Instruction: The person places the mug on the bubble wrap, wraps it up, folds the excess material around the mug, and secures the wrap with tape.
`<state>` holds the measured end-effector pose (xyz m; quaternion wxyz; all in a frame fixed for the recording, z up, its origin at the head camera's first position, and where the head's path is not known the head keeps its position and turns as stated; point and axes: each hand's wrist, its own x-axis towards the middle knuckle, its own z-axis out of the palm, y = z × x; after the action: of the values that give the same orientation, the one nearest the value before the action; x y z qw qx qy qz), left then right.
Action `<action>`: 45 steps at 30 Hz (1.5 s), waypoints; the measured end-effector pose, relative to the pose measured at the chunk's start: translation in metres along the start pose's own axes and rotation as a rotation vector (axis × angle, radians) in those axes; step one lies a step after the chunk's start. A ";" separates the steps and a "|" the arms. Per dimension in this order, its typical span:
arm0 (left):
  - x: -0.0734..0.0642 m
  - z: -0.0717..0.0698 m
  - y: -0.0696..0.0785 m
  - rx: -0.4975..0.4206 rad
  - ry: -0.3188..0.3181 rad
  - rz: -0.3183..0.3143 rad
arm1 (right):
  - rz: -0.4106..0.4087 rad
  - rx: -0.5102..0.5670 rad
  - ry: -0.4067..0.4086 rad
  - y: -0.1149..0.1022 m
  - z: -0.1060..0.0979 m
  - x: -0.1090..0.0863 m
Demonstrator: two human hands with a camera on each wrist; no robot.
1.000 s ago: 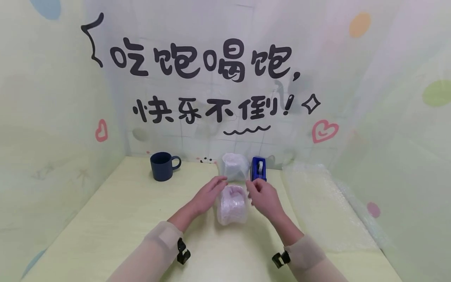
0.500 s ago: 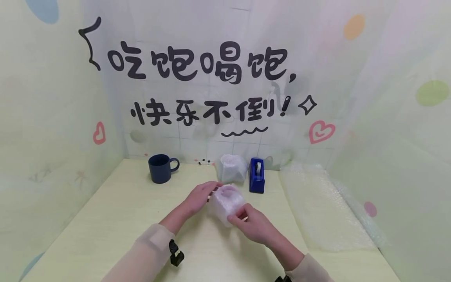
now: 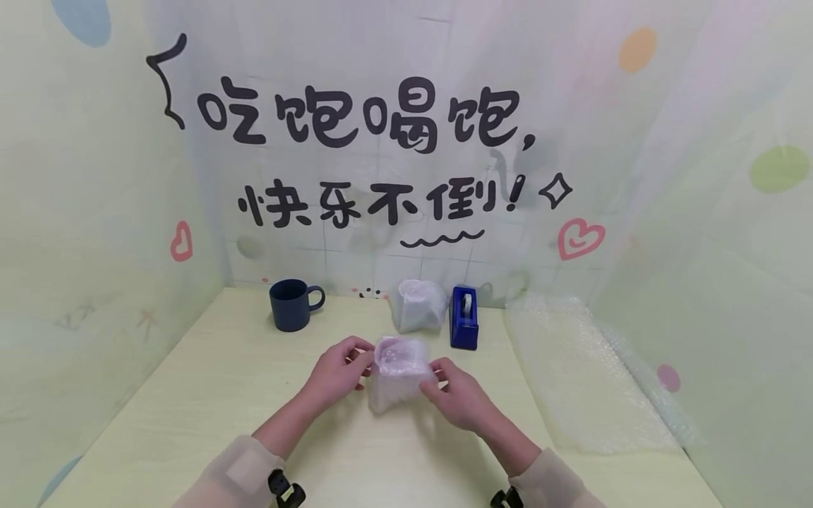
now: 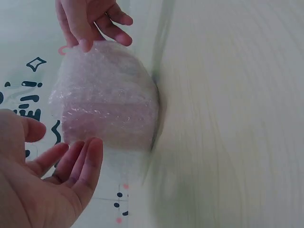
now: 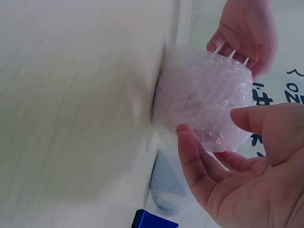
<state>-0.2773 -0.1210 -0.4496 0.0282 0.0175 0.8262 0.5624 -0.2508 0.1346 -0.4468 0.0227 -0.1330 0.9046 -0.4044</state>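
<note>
A pinkish bundle in bubble wrap [image 3: 400,370] stands on the table between both hands, with a round rim showing through its top. Exactly what the wrap covers is hidden. My left hand [image 3: 339,367] touches the bundle's left side with bent fingertips, its thumb held away from the wrap in the left wrist view. On the other side, my right hand [image 3: 462,395] holds the bundle's right edge between thumb and fingers. In the right wrist view the thumb lies over the wrap [image 5: 204,95] and the fingers are along its side.
Behind stands another bubble-wrapped bundle [image 3: 420,307], bluish white, beside a blue tape dispenser [image 3: 464,321]. A dark blue mug [image 3: 290,307] is at the back left. Flat bubble wrap sheets [image 3: 591,381] cover the table's right side. Printed curtains enclose the table.
Both hands have drawn nearer the body and turned the bundle on the table. The left hand moved left and down; the right came down from near the tape dispenser to the bundle's edge.
</note>
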 end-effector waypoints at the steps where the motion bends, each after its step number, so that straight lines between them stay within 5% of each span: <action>1: -0.004 0.000 0.001 0.003 0.003 -0.011 | -0.001 -0.004 0.013 0.000 0.000 0.001; 8: -0.025 0.002 0.012 -0.176 -0.050 -0.114 | 0.046 0.084 0.063 -0.004 0.007 0.015; 13: -0.022 -0.002 0.014 -0.171 0.009 -0.143 | 0.098 0.165 0.114 -0.012 0.020 0.034; 22: 0.021 -0.024 0.008 -0.132 0.062 -0.126 | 0.093 0.246 0.007 -0.028 0.034 0.077; 31: 0.075 -0.031 -0.001 -0.198 0.049 -0.098 | 0.087 0.222 -0.047 -0.029 0.041 0.111; 45: 0.092 -0.028 -0.011 -0.289 -0.021 -0.076 | 0.115 0.299 -0.111 -0.021 0.043 0.133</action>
<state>-0.3708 -0.1459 -0.4522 0.0602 -0.0121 0.7364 0.6737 -0.3682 0.0550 -0.4513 0.1151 -0.0984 0.8377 -0.5247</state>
